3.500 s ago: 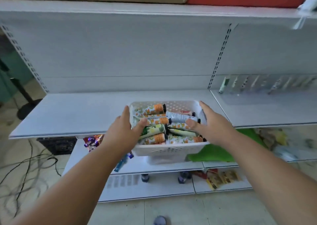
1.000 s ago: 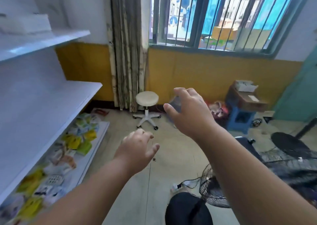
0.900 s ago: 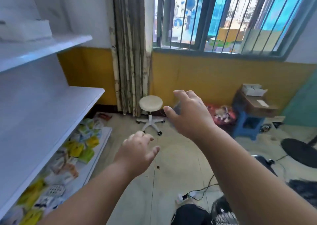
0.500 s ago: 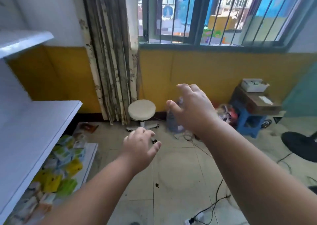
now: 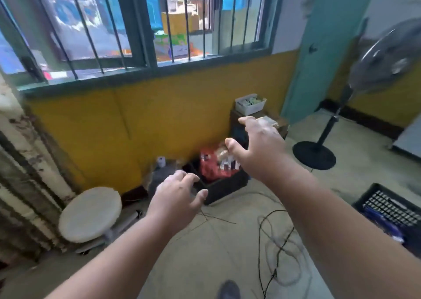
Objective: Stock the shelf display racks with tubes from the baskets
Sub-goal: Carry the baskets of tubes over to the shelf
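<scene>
Shelving seen half a second ago has left the view; both hands remain raised and hold nothing. Left hand hangs loosely curled, right hand spreads relaxed fingers toward a white perforated plastic basket on a brown box by the yellow wall. A round padded stool stands at left.
</scene>
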`<act>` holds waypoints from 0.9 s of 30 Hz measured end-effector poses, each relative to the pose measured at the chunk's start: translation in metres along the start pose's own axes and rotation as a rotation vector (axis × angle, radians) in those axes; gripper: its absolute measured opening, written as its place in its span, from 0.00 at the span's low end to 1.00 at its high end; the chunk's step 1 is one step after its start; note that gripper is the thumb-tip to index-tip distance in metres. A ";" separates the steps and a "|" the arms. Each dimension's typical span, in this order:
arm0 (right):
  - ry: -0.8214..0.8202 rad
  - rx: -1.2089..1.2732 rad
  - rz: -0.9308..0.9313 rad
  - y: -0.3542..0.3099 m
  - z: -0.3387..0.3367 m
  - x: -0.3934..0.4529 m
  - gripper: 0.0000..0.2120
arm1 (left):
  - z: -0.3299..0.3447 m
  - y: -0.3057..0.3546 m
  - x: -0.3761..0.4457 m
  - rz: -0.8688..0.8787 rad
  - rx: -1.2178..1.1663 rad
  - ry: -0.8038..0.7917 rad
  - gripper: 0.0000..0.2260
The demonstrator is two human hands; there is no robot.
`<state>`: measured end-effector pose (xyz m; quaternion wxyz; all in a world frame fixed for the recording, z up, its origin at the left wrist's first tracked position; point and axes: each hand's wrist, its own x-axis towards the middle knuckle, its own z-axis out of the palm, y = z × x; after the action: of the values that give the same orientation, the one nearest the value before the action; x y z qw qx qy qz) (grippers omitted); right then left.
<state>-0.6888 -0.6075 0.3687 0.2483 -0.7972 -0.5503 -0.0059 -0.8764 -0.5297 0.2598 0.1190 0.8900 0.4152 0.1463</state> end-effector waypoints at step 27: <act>0.002 -0.111 0.309 0.455 0.009 0.572 0.27 | 0.215 0.176 0.747 0.254 -0.116 -0.094 0.20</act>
<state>-0.0656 -0.2267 0.3452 0.2023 -0.8848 -0.4198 0.0009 -0.2182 -0.0813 0.2397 0.1700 0.9328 0.2843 0.1423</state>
